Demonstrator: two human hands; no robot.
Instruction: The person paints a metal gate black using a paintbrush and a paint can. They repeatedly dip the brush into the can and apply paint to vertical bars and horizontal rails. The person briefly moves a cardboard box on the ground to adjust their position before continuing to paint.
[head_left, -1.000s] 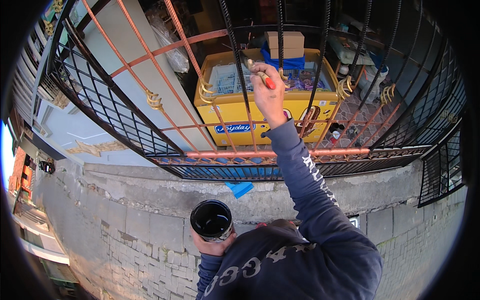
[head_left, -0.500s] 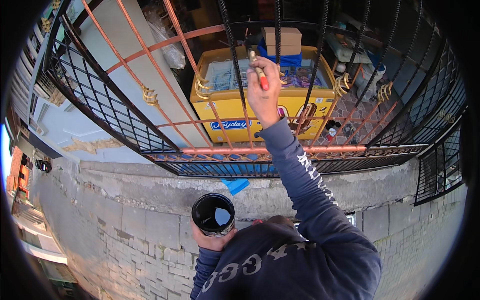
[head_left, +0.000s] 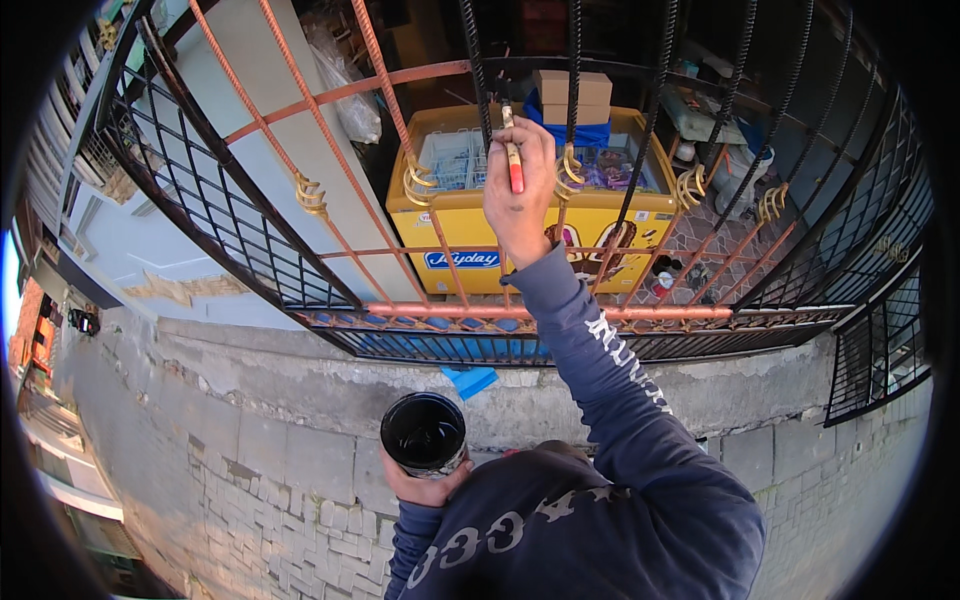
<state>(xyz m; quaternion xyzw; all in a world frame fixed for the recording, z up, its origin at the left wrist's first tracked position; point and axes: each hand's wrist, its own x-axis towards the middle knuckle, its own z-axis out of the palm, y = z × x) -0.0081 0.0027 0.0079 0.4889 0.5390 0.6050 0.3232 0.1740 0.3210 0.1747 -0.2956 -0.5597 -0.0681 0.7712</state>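
My right hand (head_left: 522, 200) is raised in front of a metal fence, its fingers closed round a paintbrush (head_left: 514, 165) with a red-ended handle. The bristle end points up and away, close beside a twisted bar (head_left: 474, 60) that is black in its upper part. My left hand (head_left: 428, 487) holds a can (head_left: 424, 466) low before my body, the fingers wrapped round its side. Glossy black paint (head_left: 422, 432) lies inside, and the rim is black too. Bars to the left, such as one reddish-brown bar (head_left: 318, 110), differ from the black ones at the right.
Gold-coloured ornaments (head_left: 418, 182) sit on the bars. Behind the fence stands a yellow chest freezer (head_left: 410, 228) with cardboard boxes (head_left: 575, 95) on top. A blue scrap (head_left: 469, 381) lies on the concrete ledge (head_left: 580, 395) below. Grey paving (head_left: 300, 500) runs around me.
The brush and my right hand have shifted left toward the black-topped bar. The brush handle stands more upright. My left hand still holds the can, whose bright reflection has gone.
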